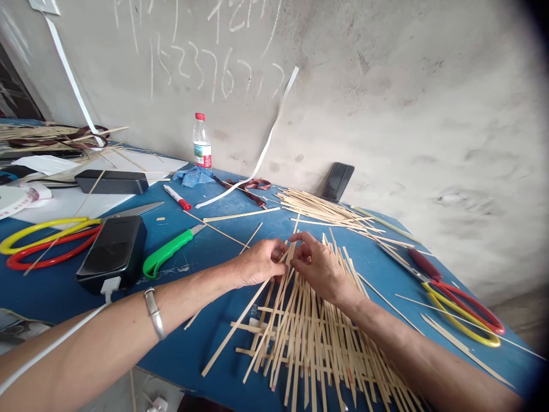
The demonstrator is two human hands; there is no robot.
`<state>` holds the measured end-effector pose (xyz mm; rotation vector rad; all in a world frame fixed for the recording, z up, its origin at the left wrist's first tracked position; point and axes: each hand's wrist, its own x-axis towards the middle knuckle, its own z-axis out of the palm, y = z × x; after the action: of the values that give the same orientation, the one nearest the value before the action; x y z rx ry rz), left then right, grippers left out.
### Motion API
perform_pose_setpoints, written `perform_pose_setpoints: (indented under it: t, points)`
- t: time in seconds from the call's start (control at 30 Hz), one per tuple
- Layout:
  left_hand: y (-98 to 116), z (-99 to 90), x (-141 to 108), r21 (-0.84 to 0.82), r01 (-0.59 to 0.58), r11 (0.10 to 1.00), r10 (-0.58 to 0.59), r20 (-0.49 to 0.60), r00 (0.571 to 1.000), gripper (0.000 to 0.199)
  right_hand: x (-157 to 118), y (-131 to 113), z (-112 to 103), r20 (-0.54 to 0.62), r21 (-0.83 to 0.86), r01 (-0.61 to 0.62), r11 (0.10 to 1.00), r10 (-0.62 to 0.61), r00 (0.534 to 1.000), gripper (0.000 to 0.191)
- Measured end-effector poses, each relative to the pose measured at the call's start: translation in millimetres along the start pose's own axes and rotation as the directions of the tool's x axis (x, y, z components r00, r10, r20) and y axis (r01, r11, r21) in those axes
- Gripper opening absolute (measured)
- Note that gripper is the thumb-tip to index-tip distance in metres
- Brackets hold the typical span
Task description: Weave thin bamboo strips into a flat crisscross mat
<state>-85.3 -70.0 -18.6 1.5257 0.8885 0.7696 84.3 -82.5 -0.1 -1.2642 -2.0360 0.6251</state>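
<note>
Pinching a bamboo strip (283,260) above our woven mat (309,349)
Our left hand (259,263) holds its fingers narrow, right hand (319,269) just beside; the mat lies flat below the fingers on the table (206,349), crossings within reach.

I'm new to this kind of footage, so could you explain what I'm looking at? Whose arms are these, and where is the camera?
This picture comes from a camera worn on a person's head, looking forward and down, so the arms reaching in are that person's own. There is no machine. The bare left hand and right hand have their fingers on the top edge of a mat of crossed thin strips, probably bamboo; whether they grip is hard to tell. The mat lies on a blue table by a concrete wall. Beyond it lies a bundle of loose strips. Nearby are a green-handled utility knife, red-and-yellow-handled scissors and a second pair.
</note>
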Motion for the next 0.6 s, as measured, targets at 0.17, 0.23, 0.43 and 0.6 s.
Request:
perform_pose_setpoints:
  t: [0.17,0.23,0.43,0.6]
  points:
    - [1,0.8,0,-0.024,0.019,1.0,-0.019,-0.006,1.0,0.023,-3,0,-3,-0.053,-0.045,0.049,0.998,-0.052,0.997,0.034]
    - [-1,0.5,1,-0.029,0.023,0.999,-0.023,0.0,1.0,0.021,-5,-2,-7,-0.061,-0.118,0.033,0.992,-0.041,0.997,0.031]
    - [-7,-2.3,5,-0.033,0.018,0.999,-0.018,0.029,0.999,0.025,-10,2,-15,-0.054,-0.275,0.029,0.961,-0.046,0.997,0.021]
    - [-5,-4.4,3,0.017,-0.013,1.0,0.012,0.06,0.998,0.01,-15,10,-16,0.035,-0.391,0.145,0.909,-0.143,0.989,0.021]
